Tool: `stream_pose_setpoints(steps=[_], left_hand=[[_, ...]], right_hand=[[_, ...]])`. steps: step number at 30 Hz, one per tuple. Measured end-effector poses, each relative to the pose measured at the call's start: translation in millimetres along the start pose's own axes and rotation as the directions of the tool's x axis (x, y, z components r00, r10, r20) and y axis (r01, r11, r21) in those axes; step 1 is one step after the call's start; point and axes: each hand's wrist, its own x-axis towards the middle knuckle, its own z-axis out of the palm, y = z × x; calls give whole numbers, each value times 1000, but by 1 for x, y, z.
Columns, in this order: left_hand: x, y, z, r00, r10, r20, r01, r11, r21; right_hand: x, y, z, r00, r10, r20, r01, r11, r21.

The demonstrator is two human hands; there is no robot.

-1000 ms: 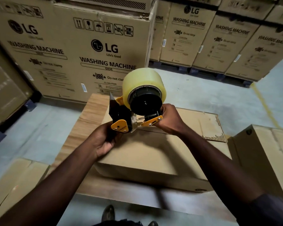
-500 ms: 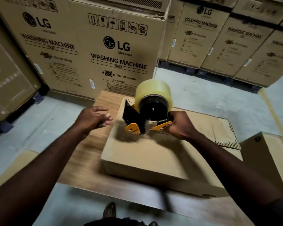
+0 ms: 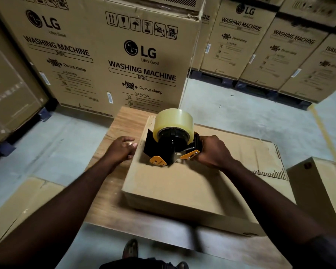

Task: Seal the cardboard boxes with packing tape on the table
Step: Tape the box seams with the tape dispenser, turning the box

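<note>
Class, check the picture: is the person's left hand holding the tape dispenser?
No: the right hand grips the tape dispenser; the left hand lies open at the cardboard box's left edge.

The wood-grain table (image 3: 109,208) carries a closed cardboard box (image 3: 182,191) (its near side is blurred), set toward the tabletop's right and close to its near edge. A flattened cardboard sheet (image 3: 260,154) spreads from behind it toward the far right corner.

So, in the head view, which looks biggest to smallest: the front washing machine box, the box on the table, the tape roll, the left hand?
1. front washing machine box
2. box on the table
3. tape roll and left hand: about alike, too close to rank
</note>
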Motion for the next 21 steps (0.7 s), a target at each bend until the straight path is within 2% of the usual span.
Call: stream_pose_setpoints(steps=[3,5,7,9,10,12,13,16,18,21], left_hand=[[-6,-9,19,983,-135,124,135,991,8],[-13,-13,21,974,-170,152,174,985,-12],[-12,-20,21,988,-105,109,100,994,52],[-7,-24,18,996,-19,-86,29,993,117],[-5,-21,17,982,14,-190,1,997,79],[-1,-13,21,959,114,-258,-121,993,-12],[-2,-8,24,951,186,-249,-188,982,13],[-10,-3,37,925,364,-111,-318,898,304],[-13,-10,40,930,367,-23,-328,856,399],[-13,-12,39,930,366,-28,-325,857,399]], right_hand=[[1,2,4,999,-34,-6,33,998,-58],[1,4,4,999,-43,4,43,997,-58],[2,3,2,999,-40,24,42,998,-51],[4,3,-1,996,-39,79,43,998,-50],[6,3,-2,992,-37,118,43,998,-47],[10,3,-7,978,-40,206,45,999,-23],[12,3,-9,968,-43,246,46,999,-4],[17,4,-13,950,-61,307,52,998,37],[15,6,-13,952,-93,292,97,995,0],[7,14,-18,950,-127,285,144,989,-40]])
